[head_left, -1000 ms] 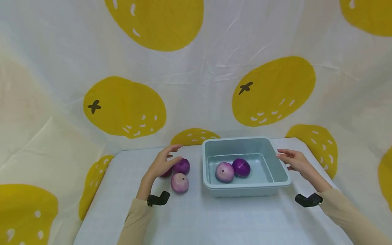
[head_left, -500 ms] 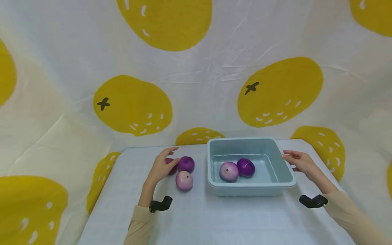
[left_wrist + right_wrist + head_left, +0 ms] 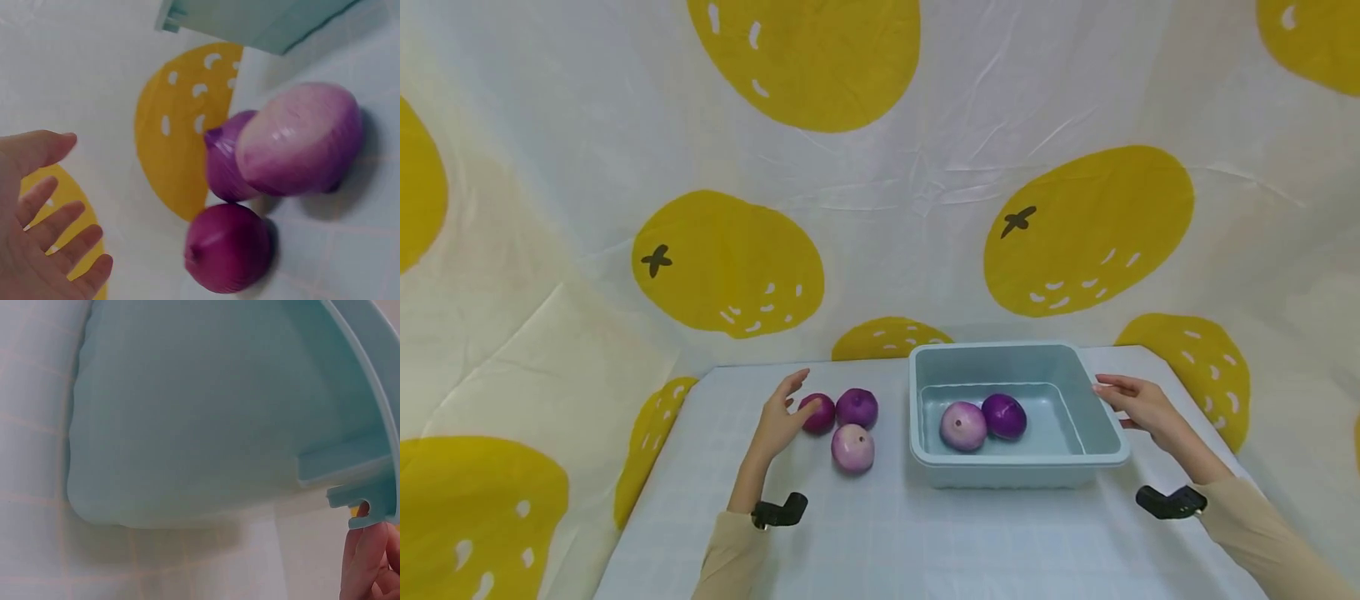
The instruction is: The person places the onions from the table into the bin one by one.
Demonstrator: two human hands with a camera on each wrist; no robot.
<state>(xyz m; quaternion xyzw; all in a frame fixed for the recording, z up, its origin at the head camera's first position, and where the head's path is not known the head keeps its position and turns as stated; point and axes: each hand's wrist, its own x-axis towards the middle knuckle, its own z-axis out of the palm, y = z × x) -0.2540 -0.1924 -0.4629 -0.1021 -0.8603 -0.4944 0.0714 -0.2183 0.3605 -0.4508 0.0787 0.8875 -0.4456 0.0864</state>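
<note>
Three red onions lie on the table at left in the head view: a dark reddish one (image 3: 818, 414), a purple one (image 3: 857, 408) and a paler pink one (image 3: 853, 448). My left hand (image 3: 780, 421) hovers just left of them, fingers spread and holding nothing; its thumb overlaps the dark reddish onion in the head view. In the left wrist view this hand (image 3: 53, 219) is apart from the onions. My right hand (image 3: 1138, 404) pinches the right rim of a pale blue-green plastic bin (image 3: 1018, 461). Fingertips (image 3: 369, 547) meet the rim's end in the right wrist view.
Inside the bin sit two more red onions, a pale one (image 3: 963, 426) and a deep purple one (image 3: 1004, 417), side by side. White cloth (image 3: 880, 542) covers the table. Behind it rises a white backdrop printed with yellow fruit (image 3: 727, 263).
My left hand has drawn back leftward from the onions, uncovering the dark reddish one. The right hand stays at the bin's rim. The head view has shifted slightly.
</note>
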